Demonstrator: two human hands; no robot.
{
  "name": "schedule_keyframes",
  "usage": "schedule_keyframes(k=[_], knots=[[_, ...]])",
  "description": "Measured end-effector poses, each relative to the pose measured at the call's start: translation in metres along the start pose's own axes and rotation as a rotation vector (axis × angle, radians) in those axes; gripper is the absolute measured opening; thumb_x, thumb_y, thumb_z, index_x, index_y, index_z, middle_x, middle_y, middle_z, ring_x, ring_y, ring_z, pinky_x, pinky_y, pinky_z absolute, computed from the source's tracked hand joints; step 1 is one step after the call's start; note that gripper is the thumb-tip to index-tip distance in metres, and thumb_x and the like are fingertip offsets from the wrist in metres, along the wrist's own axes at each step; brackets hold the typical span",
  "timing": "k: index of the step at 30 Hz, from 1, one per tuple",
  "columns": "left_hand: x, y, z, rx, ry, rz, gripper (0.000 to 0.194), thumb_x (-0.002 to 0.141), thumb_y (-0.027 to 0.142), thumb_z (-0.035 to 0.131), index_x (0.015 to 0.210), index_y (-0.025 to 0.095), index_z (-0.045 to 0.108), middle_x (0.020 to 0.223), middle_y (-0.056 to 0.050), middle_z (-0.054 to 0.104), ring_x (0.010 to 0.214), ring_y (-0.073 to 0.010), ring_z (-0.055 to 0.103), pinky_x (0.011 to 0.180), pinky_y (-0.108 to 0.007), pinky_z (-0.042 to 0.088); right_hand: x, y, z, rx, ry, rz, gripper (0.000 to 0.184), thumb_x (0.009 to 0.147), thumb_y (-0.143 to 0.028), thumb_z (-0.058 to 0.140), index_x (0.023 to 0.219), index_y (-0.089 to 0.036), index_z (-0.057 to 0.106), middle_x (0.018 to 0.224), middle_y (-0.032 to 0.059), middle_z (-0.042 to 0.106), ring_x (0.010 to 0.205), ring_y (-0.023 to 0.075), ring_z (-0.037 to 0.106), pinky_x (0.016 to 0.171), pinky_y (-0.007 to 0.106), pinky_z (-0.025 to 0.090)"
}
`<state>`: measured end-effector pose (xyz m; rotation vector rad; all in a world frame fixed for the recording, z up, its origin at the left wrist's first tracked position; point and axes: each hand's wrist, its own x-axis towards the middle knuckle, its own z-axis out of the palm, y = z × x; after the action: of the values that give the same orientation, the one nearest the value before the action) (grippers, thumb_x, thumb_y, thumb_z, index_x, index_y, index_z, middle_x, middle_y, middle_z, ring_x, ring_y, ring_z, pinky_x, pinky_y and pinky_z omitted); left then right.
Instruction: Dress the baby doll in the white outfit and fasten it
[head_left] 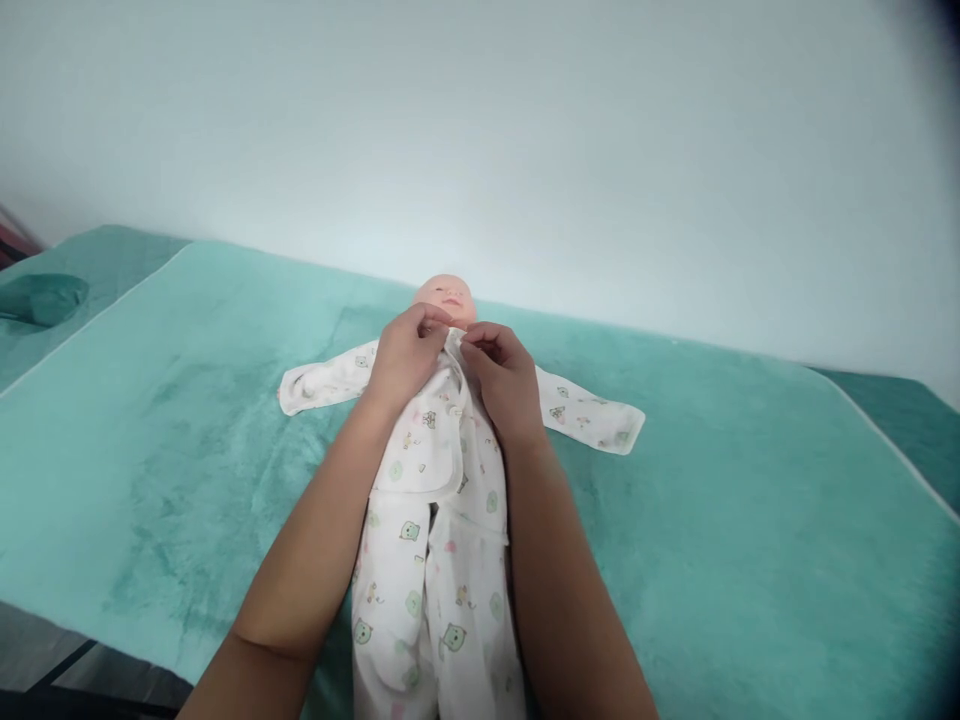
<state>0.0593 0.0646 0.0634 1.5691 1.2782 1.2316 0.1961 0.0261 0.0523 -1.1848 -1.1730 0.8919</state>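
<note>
A baby doll lies on its back, head away from me, dressed in a white baby jacket with animal prints. Matching trousers cover its legs. Both sleeves stretch out sideways. At the neckline, my left hand pinches the jacket's collar edge between thumb and fingers. Close beside it, my right hand pinches the other side of the collar, fingers curled. The front panels overlap, the edge running down the middle. Whatever fastening lies under my fingertips is hidden.
A green plush cover with pale piping lies over the table under the doll. A white wall rises behind the far edge. At the far left the green surface has a dark oval hole. Grey floor shows at the lower left.
</note>
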Motion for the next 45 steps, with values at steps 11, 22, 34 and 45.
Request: schedule_keyframes(k=[11, 22, 34, 45], knots=[[-0.007, 0.003, 0.003, 0.344, -0.018, 0.132, 0.035, 0.091, 0.010, 0.048, 0.104, 0.024, 0.078, 0.116, -0.007, 0.067, 0.111, -0.0211, 0.065, 0.098, -0.037, 0.050, 0.000, -0.001, -0.004, -0.098, 0.054, 0.087, 0.024, 0.080, -0.028, 0.060, 0.100, -0.022, 0.072, 0.094, 0.0016, 0.069, 0.081, 0.0164, 0.059, 0.077, 0.031, 0.047], [-0.015, 0.010, 0.001, 0.180, 0.121, 0.128, 0.023, 0.090, 0.012, 0.052, 0.097, 0.021, 0.073, 0.108, -0.005, 0.068, 0.095, -0.0174, 0.063, 0.090, -0.032, 0.050, -0.009, -0.021, -0.009, -0.378, -0.058, -0.033, 0.026, 0.088, -0.045, 0.064, 0.074, -0.024, 0.058, 0.076, 0.0006, 0.063, 0.070, 0.0169, 0.051, 0.066, 0.032, 0.040], [-0.055, 0.000, -0.011, 0.210, 0.050, 0.178, 0.015, 0.091, 0.016, 0.057, 0.089, 0.022, 0.070, 0.096, -0.003, 0.065, 0.081, -0.0148, 0.058, 0.077, -0.030, 0.045, -0.009, -0.026, -0.027, -0.354, -0.444, 0.051, 0.035, 0.092, -0.047, 0.062, 0.070, -0.023, 0.050, 0.060, -0.0048, 0.041, 0.056, 0.0115, 0.035, 0.052, 0.028, 0.026], [-0.052, -0.003, -0.012, 0.166, -0.034, 0.156, 0.010, 0.091, 0.024, 0.063, 0.095, 0.024, 0.073, 0.101, -0.004, 0.062, 0.091, -0.0173, 0.057, 0.080, -0.032, 0.046, -0.001, -0.004, -0.022, -0.040, -0.301, 0.158, 0.028, 0.082, -0.048, 0.074, 0.075, -0.022, 0.066, 0.059, -0.0041, 0.049, 0.053, 0.0110, 0.041, 0.047, 0.026, 0.029]])
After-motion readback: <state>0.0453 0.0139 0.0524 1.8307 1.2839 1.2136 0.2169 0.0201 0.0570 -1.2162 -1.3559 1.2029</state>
